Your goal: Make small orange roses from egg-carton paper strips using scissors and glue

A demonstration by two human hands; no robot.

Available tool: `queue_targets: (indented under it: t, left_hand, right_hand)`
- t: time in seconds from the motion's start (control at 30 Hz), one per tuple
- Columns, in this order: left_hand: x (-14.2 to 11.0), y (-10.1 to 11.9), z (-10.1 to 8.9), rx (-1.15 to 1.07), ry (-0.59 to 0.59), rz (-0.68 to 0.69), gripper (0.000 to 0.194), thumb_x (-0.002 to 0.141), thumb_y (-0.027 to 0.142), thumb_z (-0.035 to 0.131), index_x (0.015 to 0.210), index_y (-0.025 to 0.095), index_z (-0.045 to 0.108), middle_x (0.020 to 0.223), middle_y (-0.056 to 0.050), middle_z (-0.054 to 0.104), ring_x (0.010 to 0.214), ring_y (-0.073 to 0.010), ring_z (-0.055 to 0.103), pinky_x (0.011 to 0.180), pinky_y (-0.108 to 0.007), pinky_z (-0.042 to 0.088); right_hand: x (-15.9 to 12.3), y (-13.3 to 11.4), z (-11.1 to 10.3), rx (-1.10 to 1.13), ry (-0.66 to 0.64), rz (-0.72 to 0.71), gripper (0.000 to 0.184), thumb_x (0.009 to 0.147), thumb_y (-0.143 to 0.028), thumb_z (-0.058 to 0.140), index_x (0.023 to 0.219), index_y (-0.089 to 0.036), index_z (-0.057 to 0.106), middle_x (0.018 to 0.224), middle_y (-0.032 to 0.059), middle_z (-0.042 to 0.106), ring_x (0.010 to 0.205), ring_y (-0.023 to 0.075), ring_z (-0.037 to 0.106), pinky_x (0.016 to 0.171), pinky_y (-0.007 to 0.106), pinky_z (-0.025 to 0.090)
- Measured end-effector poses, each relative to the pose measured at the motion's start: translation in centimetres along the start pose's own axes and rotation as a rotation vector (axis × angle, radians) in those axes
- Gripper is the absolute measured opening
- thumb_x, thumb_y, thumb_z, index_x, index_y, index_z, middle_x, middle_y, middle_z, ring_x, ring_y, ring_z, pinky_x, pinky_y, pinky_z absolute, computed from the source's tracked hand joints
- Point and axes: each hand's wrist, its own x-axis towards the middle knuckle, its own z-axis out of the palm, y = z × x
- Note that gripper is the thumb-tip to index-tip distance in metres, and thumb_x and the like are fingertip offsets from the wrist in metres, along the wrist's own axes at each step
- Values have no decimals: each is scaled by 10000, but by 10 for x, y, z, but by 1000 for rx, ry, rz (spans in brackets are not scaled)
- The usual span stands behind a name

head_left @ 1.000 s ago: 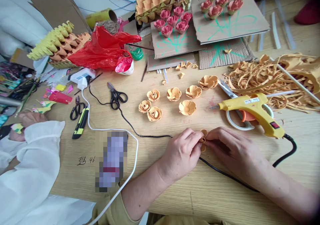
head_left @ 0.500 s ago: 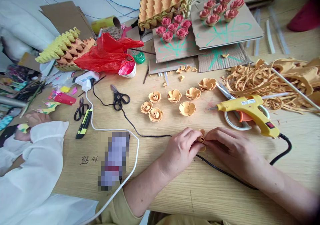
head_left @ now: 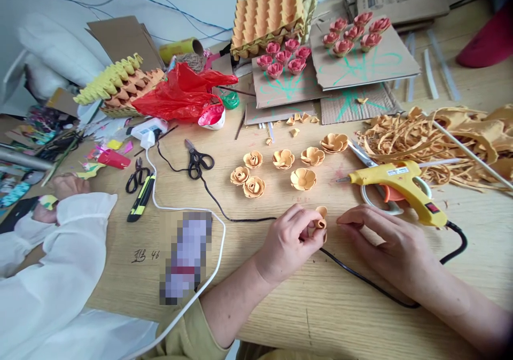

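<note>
Between the thumb and fingers of my left hand is a small orange paper flower, with a rolled centre and a few petals showing; my fingers hide part of it. My right hand is off the flower, a short gap to its right, its fingers slightly apart and holding nothing. Above my hands lie several finished-looking orange flowers; a cupped one is nearest, and rolled-centre ones sit further left. Just beyond my right hand rests a yellow glue gun, nozzle pointing left, on top of large scissors.
Orange scraps heap at the right. Red flowers stand on cardboard sheets at the back. Black scissors, a utility knife and a white cable lie left. A co-worker's white sleeve is at far left.
My right hand has let go of the flower and drawn a little to the right. The left hand keeps holding it. The view has tilted up slightly.
</note>
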Motion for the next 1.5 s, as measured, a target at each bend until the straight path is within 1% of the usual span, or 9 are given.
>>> queue_targets:
  t: [0.17, 0.23, 0.3, 0.4, 0.53, 0.7, 0.83, 1.3, 1.5]
  left_hand:
    - [2, 2, -1, 13, 78, 48, 120, 857, 84, 621, 910, 187, 590, 721, 27, 581, 619, -86, 543, 599, -191, 503]
    - [2, 4, -1, 15, 98, 70, 125, 849, 89, 633, 907, 189, 588, 715, 29, 594, 613, -86, 552, 601, -191, 510]
    - [2, 6, 0, 24, 115, 98, 125, 841, 100, 647, 902, 191, 585, 714, 27, 611, 617, -88, 564, 614, -196, 520]
    - [1, 9, 0, 42, 134, 135, 126, 836, 111, 654, 906, 192, 587, 729, 20, 640, 643, -95, 591, 646, -203, 537]
    - [0, 11, 0, 48, 160, 153, 139, 826, 122, 670, 917, 194, 592, 791, 4, 660, 692, -98, 623, 665, -201, 552]
    - [-1, 12, 0, 13, 147, 153, 144, 818, 115, 683, 930, 182, 622, 808, -1, 641, 706, -87, 636, 675, -183, 562]
    - [-2, 11, 1, 12, 134, 159, 134, 828, 128, 690, 938, 179, 634, 814, -7, 645, 718, -94, 648, 691, -192, 572]
    - [-3, 14, -1, 43, 113, 99, 141, 897, 207, 667, 1034, 186, 639, 906, -39, 720, 793, -133, 685, 743, -260, 602]
    - [-4, 14, 0, 28, 114, 97, 128, 898, 193, 659, 1025, 184, 643, 899, -32, 711, 775, -116, 672, 732, -243, 594]
  right_hand:
    - [-1, 3, 1, 31, -5, 5, 138, 951, -124, 555, 999, -254, 559, 871, -10, 642, 744, 119, 622, 676, 247, 480]
    - [-1, 2, 2, 79, -11, 58, 114, 958, -157, 557, 1012, -257, 570, 878, -5, 647, 752, 125, 623, 679, 254, 488]
    - [0, 0, 3, 210, -38, 186, 86, 967, -222, 565, 1043, -260, 575, 915, 8, 657, 778, 136, 632, 689, 262, 509]
    - [1, -4, 6, 553, -100, 367, 137, 971, -320, 575, 1097, -267, 562, 1012, 30, 656, 869, 153, 644, 746, 272, 543]
    - [4, -10, 8, 890, -208, 455, 179, 975, -368, 574, 1128, -278, 559, 1059, 32, 647, 917, 150, 623, 789, 274, 537]
    - [9, -13, 6, 1041, -278, 538, 159, 962, -393, 591, 1041, -256, 598, 914, 15, 650, 825, 135, 582, 739, 262, 511]
    - [9, -12, 7, 1096, -259, 560, 167, 945, -389, 622, 1026, -244, 613, 940, 20, 647, 862, 139, 595, 764, 267, 506]
    - [9, -11, 7, 1008, -203, 542, 189, 934, -402, 630, 980, -220, 612, 904, 32, 628, 823, 149, 590, 730, 282, 537]
    - [9, -12, 7, 1041, -204, 544, 173, 930, -393, 640, 981, -229, 616, 898, 20, 629, 816, 138, 584, 720, 267, 525]
